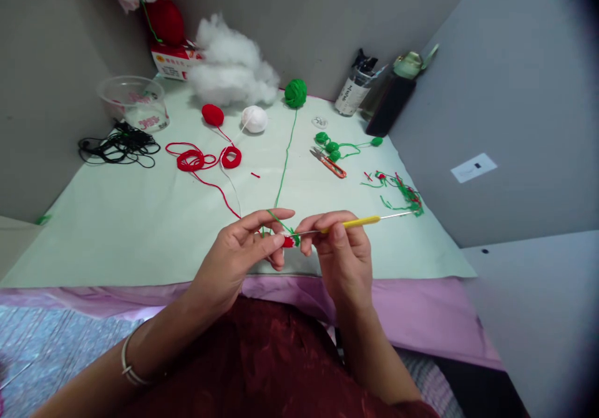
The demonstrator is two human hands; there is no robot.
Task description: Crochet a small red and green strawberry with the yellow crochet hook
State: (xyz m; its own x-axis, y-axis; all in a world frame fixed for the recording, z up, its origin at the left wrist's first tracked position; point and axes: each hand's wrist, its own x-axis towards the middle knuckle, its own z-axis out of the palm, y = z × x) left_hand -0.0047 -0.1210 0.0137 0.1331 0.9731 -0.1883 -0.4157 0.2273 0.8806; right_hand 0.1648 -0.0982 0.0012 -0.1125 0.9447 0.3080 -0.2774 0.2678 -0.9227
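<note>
Small crochet piece between two hands, lower centre of frame

Item one: crochet piece, red, white and green. I find it at the fingertips of the left hand, pinched by thumb and fingers; the right hand is just beside it on the right. The hands are close but apart; I cannot tell whether the right fingertips touch the piece.

Item two: yellow-handled hook, clasped in the right hand, its thin metal end pointing left to the piece. I cannot make out whether the tip sits inside a stitch.

Item three: green ball, upper centre; its strand runs down to the left hand.

Also on my list: red ball and white ball, left of the green one; white stuffing behind them; orange-handled snips, right of centre; yarn scraps, right; black cord, left.
</note>
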